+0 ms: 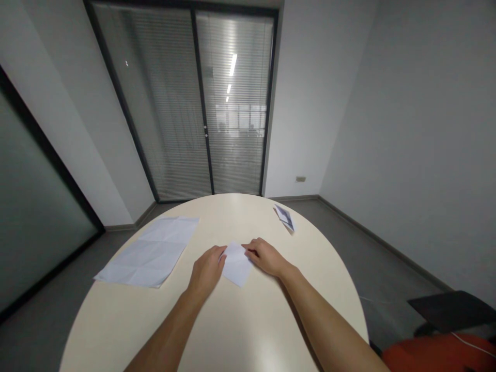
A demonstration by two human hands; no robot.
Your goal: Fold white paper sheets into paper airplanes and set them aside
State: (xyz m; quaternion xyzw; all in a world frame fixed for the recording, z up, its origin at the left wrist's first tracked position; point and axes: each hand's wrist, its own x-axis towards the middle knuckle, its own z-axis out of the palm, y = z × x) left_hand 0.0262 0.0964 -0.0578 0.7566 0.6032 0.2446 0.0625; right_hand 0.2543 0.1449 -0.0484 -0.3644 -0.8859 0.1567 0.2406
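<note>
A small folded sheet of white paper [237,266] lies on the table between my hands, its lower corner pointing towards me. My left hand [208,267] pinches its left edge between thumb and fingers. On the opposite side my right hand [267,257] grips the upper right edge, index finger stretched along it and thumb tucked below. Part of each paper edge is hidden under my fingers.
The round cream table [232,330] carries a large creased white sheet [151,251] at left and a folded paper piece [285,217] at the far right. Behind stands a glass door with blinds [236,155]. A red chair [437,354] sits at lower right.
</note>
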